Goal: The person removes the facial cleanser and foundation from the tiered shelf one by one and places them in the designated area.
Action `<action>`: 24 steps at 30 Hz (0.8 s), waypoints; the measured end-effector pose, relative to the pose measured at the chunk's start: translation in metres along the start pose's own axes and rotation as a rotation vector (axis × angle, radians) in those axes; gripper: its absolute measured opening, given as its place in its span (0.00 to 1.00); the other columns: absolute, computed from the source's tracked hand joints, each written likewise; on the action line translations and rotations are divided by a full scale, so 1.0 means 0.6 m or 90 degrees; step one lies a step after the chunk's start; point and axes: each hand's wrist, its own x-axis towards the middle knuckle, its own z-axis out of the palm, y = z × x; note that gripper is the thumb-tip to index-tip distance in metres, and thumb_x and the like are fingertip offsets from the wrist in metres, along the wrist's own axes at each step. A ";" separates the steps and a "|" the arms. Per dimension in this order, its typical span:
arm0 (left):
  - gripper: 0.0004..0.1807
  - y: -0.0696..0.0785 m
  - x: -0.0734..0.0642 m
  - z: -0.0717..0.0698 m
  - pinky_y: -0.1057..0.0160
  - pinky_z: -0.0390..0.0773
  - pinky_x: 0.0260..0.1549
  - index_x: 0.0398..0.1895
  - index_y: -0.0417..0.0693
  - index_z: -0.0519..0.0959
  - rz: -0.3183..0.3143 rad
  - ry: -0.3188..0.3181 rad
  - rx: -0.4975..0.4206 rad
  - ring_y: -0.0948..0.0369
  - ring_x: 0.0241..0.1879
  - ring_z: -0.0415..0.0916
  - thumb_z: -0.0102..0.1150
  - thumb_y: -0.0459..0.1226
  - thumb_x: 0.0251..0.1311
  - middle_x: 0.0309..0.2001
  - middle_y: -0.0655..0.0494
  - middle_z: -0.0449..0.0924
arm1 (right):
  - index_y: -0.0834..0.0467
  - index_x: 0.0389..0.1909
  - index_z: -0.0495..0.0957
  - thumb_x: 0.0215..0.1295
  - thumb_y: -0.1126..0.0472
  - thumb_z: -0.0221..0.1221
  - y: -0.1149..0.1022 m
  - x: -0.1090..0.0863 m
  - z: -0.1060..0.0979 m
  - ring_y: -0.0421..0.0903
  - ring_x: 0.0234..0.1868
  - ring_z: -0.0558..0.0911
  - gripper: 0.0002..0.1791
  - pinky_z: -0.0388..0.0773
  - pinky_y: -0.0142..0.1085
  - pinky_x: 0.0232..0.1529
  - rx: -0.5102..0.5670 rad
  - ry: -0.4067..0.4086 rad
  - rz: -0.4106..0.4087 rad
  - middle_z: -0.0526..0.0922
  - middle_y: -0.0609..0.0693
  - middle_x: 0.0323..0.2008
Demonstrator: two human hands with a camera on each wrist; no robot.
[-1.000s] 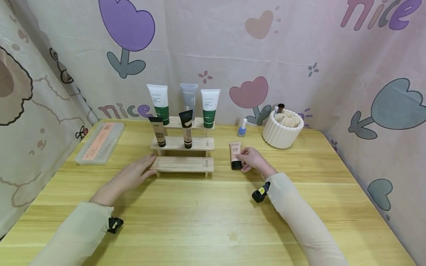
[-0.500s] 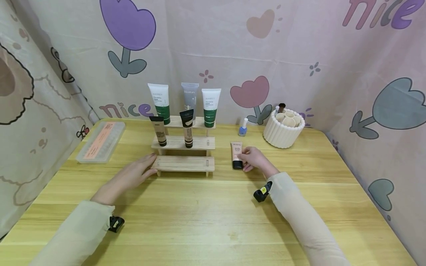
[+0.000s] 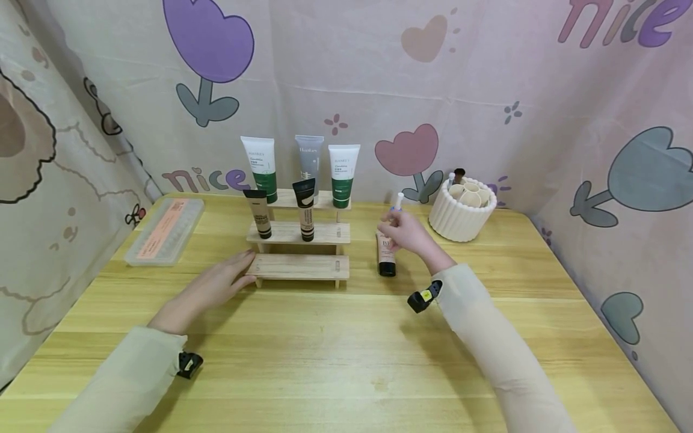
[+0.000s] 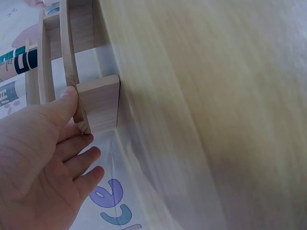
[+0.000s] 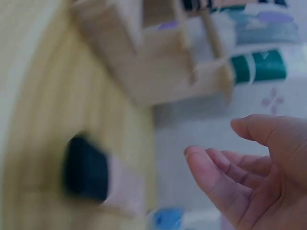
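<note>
My left hand (image 3: 219,287) pinches the left end of the lowest step of a wooden display stand (image 3: 298,266); the left wrist view shows the thumb (image 4: 66,100) on the board's edge, with the other fingers loosely bent. Above a pink BB cream tube (image 3: 387,264) with a black cap hovers my right hand (image 3: 408,231), holding nothing. In the right wrist view its thumb and fingers are apart, and the tube lies blurred on the table. Partly hidden behind this hand stands a blue nail polish bottle (image 3: 399,201) with a white cap.
On the stand's top step stand two white-and-green tubes (image 3: 342,177) and a grey-blue tube (image 3: 309,156). Its middle step bears two black-capped tubes (image 3: 260,215). A ribbed white brush holder (image 3: 460,213) stands at the right, a clear plastic case (image 3: 165,233) lies at the left.
My right hand has let go of the BB cream tube and moved up and away from it, toward the nail polish bottle. The left hand has stayed at the stand.
</note>
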 end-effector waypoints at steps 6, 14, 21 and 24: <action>0.30 0.000 -0.001 0.000 0.41 0.56 0.59 0.63 0.28 0.60 -0.001 -0.001 -0.001 0.37 0.61 0.55 0.50 0.41 0.66 0.63 0.30 0.56 | 0.68 0.53 0.70 0.64 0.61 0.57 -0.061 0.009 0.027 0.54 0.27 0.80 0.19 0.82 0.45 0.29 0.037 -0.009 -0.101 0.77 0.61 0.35; 0.30 -0.002 -0.001 0.003 0.41 0.57 0.58 0.63 0.28 0.60 0.007 0.008 -0.002 0.37 0.61 0.56 0.50 0.40 0.66 0.63 0.30 0.57 | 0.64 0.51 0.74 0.62 0.61 0.60 -0.098 0.027 0.089 0.48 0.35 0.80 0.18 0.81 0.37 0.33 0.041 -0.023 -0.192 0.79 0.54 0.37; 0.29 -0.004 -0.001 0.004 0.41 0.57 0.59 0.63 0.27 0.60 0.014 0.014 0.003 0.37 0.60 0.57 0.51 0.38 0.65 0.63 0.30 0.57 | 0.63 0.53 0.73 0.60 0.62 0.61 -0.108 0.041 0.124 0.46 0.42 0.79 0.21 0.80 0.32 0.37 0.105 -0.043 -0.184 0.79 0.55 0.43; 0.29 -0.004 -0.001 0.004 0.41 0.57 0.59 0.63 0.27 0.60 0.013 0.013 0.000 0.37 0.60 0.56 0.51 0.38 0.65 0.63 0.30 0.57 | 0.63 0.54 0.72 0.60 0.64 0.61 -0.112 0.043 0.133 0.47 0.43 0.79 0.21 0.81 0.34 0.35 0.145 -0.052 -0.157 0.78 0.56 0.45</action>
